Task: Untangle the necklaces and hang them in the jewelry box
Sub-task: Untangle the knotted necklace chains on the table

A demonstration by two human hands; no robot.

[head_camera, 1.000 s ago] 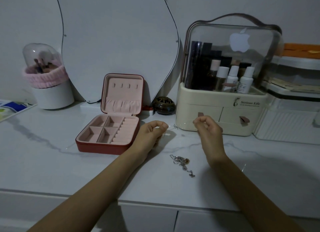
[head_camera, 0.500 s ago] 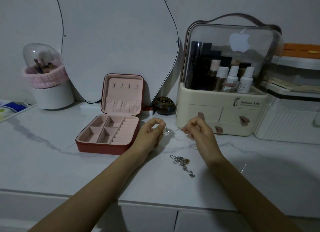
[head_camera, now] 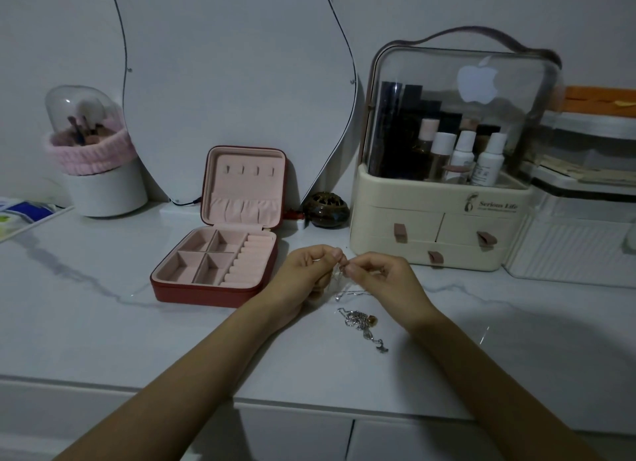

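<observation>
Both hands, left (head_camera: 303, 274) and right (head_camera: 382, 274), pinch one thin chain (head_camera: 340, 281); pull softly so it slips free, not knots.

Left hand (head_camera: 303, 274) and right hand (head_camera: 382, 274) have closed together (fingertips nearly touching); necklace (head_camera: 340, 281) now slack.

A single head-worn camera looks forward and steeply down from above the near edge of a marble-patterned vanity top (head_camera: 103, 326). It sits close over the person's forearms, which enter from the bottom corners. Its wide lens bows the far wall and reaches the mirror (head_camera: 227, 81) and cosmetics organizer (head_camera: 440, 226) behind.
</observation>
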